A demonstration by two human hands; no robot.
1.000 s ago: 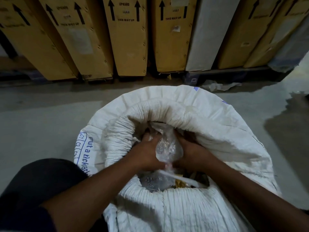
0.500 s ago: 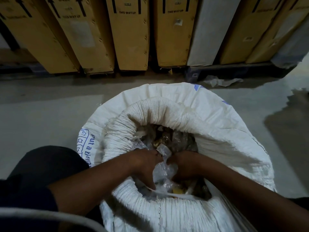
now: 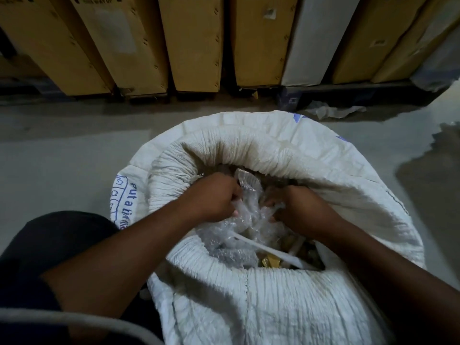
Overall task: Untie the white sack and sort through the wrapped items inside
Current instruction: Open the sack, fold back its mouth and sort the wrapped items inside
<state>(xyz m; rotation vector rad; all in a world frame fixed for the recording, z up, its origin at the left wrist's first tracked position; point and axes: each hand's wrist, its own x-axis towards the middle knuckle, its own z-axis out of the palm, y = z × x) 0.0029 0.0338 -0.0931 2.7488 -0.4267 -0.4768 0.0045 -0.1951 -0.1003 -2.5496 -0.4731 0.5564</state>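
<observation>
Head view. White sack (image 3: 273, 307) on floor (image 3: 62, 170), mouth rolled down for access. Left hand (image 3: 214, 195) and right hand (image 3: 298, 205) inside, each clenched on clear plastic wrapping (image 3: 249, 210), likely lifting it to expose wrapped items (image 3: 268, 261) beneath.

Dim, flat indoor lighting; source not visible. Dark shadow patch on the floor (image 3: 428, 195) at right of frame. Wide-angle bowing fans the cartons (image 3: 194, 43) outward along the top. Slight softness throughout.
</observation>
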